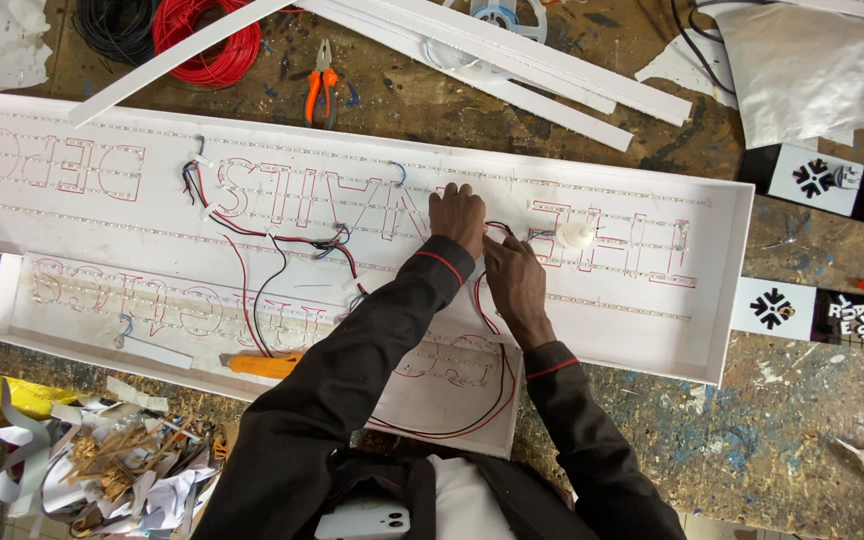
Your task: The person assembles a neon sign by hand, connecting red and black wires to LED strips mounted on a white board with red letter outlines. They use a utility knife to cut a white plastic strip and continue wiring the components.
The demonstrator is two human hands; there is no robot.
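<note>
— Where the fingers meet, what do you see them doing?

— Both hands are down inside the long white sign tray [722, 300]. The left hand [457, 218] is curled, fingertips pressed onto the tray floor by the outlined letters; whether it pinches anything I cannot tell. The right hand [514, 280] is pinched on a thin red and black wire [497, 228] that runs between the two hands.

— And just beside them?

— A small white blob [574, 236] lies on the tray floor near the right hand. More red and black wiring [262, 250] loops across the tray to the left, and a long loop hangs down over the smaller white tray [12, 300] that sits partly under the big one, nearer the person.

— What is in the trays?

— Rows of tiny lights along the floor, and letter shapes traced in red, seen reversed. An orange-handled knife [264, 364] lies in the smaller tray.

— Further out, any signs or packages?

— To the right, on the worn bench [752, 440], two white square panels with a black starburst emblem [814, 178] [772, 308], each joined to a black strip. Above them a silvery foil bag [812, 70]. At the top, orange pliers [322, 85], coils of red wire [207, 40] and black wire [112, 25], and white plastic strips [512, 60]. Bottom left, a heap of paper scraps [122, 465].
</note>
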